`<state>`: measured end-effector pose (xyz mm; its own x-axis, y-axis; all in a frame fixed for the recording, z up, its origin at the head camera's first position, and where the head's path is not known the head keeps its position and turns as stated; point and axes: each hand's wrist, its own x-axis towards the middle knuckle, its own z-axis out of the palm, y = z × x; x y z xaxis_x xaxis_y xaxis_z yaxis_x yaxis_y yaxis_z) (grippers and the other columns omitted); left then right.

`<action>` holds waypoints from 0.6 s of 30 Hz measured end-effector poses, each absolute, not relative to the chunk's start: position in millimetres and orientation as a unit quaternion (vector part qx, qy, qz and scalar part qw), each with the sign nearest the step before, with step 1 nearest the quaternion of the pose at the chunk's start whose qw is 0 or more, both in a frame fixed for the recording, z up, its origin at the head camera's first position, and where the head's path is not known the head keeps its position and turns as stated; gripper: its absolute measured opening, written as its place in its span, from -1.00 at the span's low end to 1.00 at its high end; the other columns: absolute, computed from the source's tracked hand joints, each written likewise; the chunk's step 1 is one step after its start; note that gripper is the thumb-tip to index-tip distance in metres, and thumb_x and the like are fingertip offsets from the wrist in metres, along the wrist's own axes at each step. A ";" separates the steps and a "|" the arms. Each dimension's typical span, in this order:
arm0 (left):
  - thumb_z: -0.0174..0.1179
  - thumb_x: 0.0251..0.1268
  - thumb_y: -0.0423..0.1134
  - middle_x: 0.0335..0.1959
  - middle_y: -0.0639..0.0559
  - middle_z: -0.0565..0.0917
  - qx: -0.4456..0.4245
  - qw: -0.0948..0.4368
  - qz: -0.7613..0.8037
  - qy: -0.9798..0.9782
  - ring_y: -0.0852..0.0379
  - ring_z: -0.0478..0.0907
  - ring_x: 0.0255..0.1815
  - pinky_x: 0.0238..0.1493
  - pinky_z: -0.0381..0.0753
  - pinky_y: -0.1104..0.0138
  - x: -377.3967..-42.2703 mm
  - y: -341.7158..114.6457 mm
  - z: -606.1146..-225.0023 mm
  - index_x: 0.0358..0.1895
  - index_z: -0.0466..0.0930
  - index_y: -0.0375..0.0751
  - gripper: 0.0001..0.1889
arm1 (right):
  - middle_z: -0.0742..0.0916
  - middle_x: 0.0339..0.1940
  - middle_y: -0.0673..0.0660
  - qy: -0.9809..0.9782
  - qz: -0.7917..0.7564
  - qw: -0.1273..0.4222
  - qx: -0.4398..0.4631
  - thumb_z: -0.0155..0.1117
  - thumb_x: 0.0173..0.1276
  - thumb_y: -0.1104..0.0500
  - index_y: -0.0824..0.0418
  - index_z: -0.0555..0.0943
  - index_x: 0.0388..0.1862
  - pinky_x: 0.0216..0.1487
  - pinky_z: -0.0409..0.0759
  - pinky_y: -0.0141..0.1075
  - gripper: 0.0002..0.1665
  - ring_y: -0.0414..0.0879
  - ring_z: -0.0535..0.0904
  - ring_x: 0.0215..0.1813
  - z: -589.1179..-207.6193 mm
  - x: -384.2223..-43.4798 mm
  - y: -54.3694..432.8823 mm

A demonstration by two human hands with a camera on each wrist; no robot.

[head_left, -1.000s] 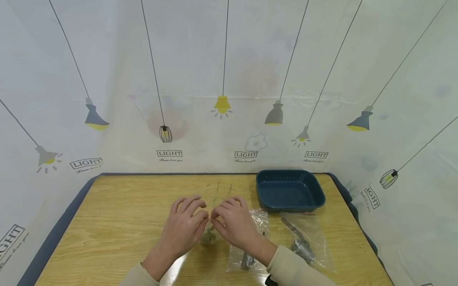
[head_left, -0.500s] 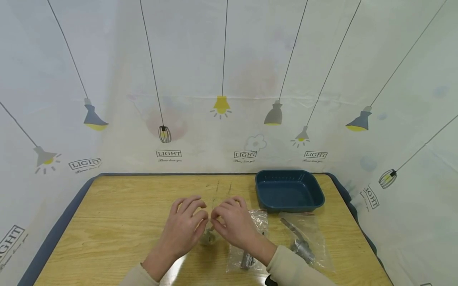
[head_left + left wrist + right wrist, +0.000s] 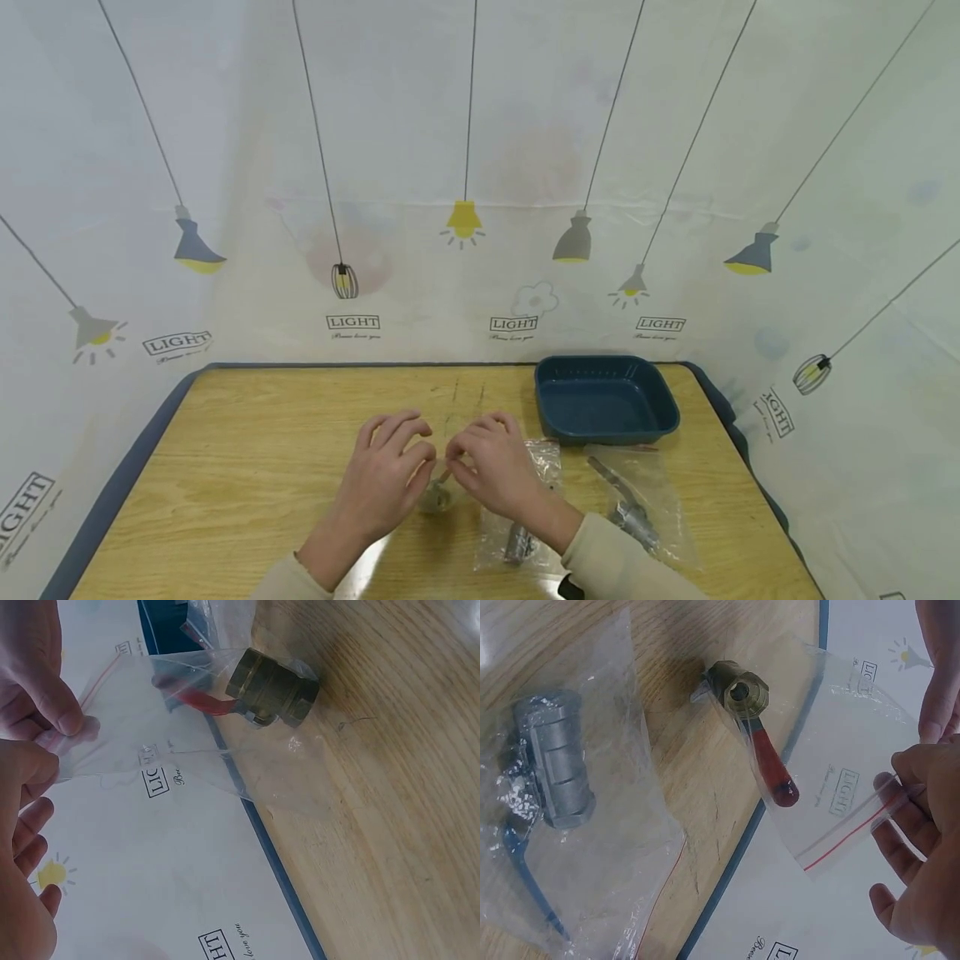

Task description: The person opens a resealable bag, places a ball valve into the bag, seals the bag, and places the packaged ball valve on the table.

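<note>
A brass ball valve [image 3: 274, 688] with a red lever [image 3: 772, 765] sits in the bottom of a clear zip bag [image 3: 116, 712], low over the wooden table. My left hand [image 3: 386, 475] pinches the bag's top edge between thumb and index finger, its other fingers loosely bent. Opposite it, my right hand [image 3: 495, 467] pinches the same edge near the red zip line. The two sets of fingertips are close together, and the bag hangs between them with the valve at its lower end. In the head view the hands partly hide the bag.
A second clear bag with a grey valve [image 3: 555, 761] lies on the table [image 3: 247, 483] beneath my right forearm. Farther right is another bagged valve [image 3: 636, 525] with a long lever. Behind them stands a dark blue tray [image 3: 607, 435]. A printed sheet [image 3: 420, 283] rises behind the table.
My right hand has shifted slightly right, widening the small gap between the hands. The left hand stays nearly still, and the other bags and tray have not moved.
</note>
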<state>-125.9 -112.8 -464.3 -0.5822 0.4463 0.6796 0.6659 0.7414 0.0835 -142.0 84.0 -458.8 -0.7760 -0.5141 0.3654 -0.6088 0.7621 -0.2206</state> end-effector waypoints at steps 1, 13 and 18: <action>0.35 0.06 -0.23 -0.14 0.06 0.64 -0.317 0.328 -0.168 -0.874 -0.02 0.52 0.16 0.14 0.41 0.00 -125.8 -112.7 -463.9 -0.44 0.62 -0.01 -0.92 | 0.74 -0.33 -0.26 -0.928 0.166 0.142 0.302 0.38 0.25 -0.02 -0.15 0.65 -0.36 0.28 0.37 -0.04 -0.95 -0.24 0.59 -0.09 -458.6 -142.2 84.2; 0.36 0.04 -0.24 -0.13 0.06 0.64 -0.311 0.329 -0.166 -0.876 -0.02 0.51 0.17 0.15 0.41 -0.01 -124.0 -113.8 -461.7 -0.43 0.63 -0.01 -0.92 | 0.73 -0.35 -0.26 -0.925 0.163 0.146 0.309 0.37 0.25 0.02 -0.16 0.62 -0.39 0.26 0.38 -0.03 -0.92 -0.24 0.57 -0.11 -456.3 -142.8 88.8; 0.36 0.06 -0.23 -0.12 0.05 0.64 -0.311 0.324 -0.171 -0.877 -0.02 0.51 0.17 0.15 0.39 -0.01 -123.6 -114.8 -462.5 -0.44 0.63 0.00 -0.92 | 0.73 -0.36 -0.27 -0.925 0.161 0.145 0.311 0.33 0.29 0.05 -0.18 0.63 -0.41 0.27 0.37 -0.05 -0.90 -0.25 0.56 -0.11 -457.5 -142.9 91.0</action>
